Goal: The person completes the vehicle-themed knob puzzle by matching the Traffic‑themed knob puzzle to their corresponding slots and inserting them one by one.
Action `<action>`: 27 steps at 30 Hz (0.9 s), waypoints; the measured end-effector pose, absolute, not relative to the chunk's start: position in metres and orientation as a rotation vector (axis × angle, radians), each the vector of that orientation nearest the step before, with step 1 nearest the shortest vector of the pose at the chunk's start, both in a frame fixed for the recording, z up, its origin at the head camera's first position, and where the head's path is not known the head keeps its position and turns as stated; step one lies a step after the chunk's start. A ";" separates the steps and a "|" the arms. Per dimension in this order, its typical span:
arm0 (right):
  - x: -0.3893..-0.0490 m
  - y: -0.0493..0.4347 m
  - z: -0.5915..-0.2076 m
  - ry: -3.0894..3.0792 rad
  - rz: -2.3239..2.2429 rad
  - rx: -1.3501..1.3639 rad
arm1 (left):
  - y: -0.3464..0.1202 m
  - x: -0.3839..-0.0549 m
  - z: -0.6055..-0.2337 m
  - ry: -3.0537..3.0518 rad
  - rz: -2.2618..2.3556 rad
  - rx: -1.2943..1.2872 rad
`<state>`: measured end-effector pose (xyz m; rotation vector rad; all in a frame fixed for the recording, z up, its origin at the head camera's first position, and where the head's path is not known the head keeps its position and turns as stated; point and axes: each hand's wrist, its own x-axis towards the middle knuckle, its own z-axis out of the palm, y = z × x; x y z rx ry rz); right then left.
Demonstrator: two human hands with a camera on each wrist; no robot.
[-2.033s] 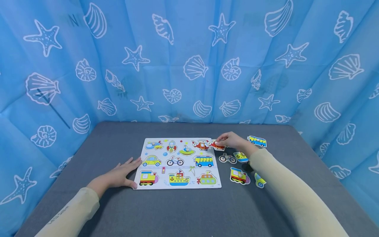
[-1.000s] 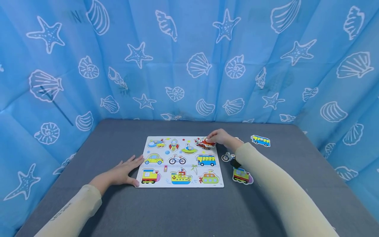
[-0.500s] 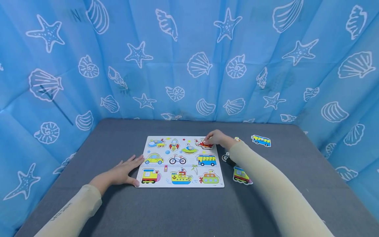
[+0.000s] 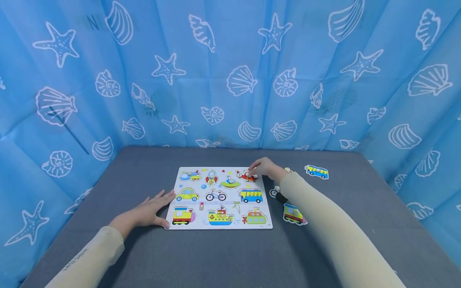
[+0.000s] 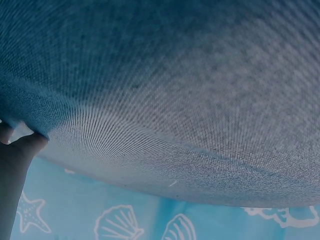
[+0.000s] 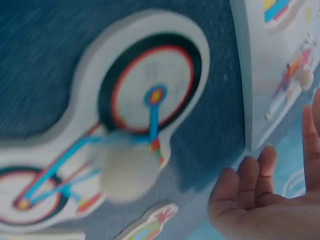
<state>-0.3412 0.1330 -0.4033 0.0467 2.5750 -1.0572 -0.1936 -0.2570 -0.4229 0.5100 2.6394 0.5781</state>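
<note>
In the head view a white peg puzzle board (image 4: pixel 209 204) with vehicle pictures lies on the table. My left hand (image 4: pixel 149 210) rests at its left edge, fingers spread and thumb near the lower corner. At the top right corner, my right hand (image 4: pixel 264 167) pinches the knob of a red helicopter puzzle piece (image 4: pixel 248 177), which overlies the helicopter picture. Knobbed plane (image 4: pixel 190 175), rocket (image 4: pixel 211 178) and flying saucer (image 4: pixel 230 182) pieces sit on the board. In the right wrist view, the right hand's curled fingers (image 6: pixel 247 187) show beside the board.
Right of the board lie a bus piece (image 4: pixel 317 171), a train piece (image 4: pixel 293 215) and a bicycle piece (image 6: pixel 155 85), partly hidden by the right wrist in the head view. Another piece (image 4: pixel 288 170) peeks out behind that wrist. A blue shell-patterned curtain (image 4: pixel 223 80) hangs behind the grey table (image 4: pixel 201 256).
My right hand has carried the helicopter piece left from beside the board onto the helicopter picture, where it now lines up with it. The left hand has stayed at the board's left edge.
</note>
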 end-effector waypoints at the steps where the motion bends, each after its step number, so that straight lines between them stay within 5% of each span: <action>1: -0.339 0.136 -0.402 2.577 -1.079 0.034 | -0.257 -0.193 -0.423 2.640 0.579 0.511; 27: -0.300 0.220 -0.354 2.514 -1.113 -0.133 | -0.256 -0.192 -0.421 2.636 0.572 0.511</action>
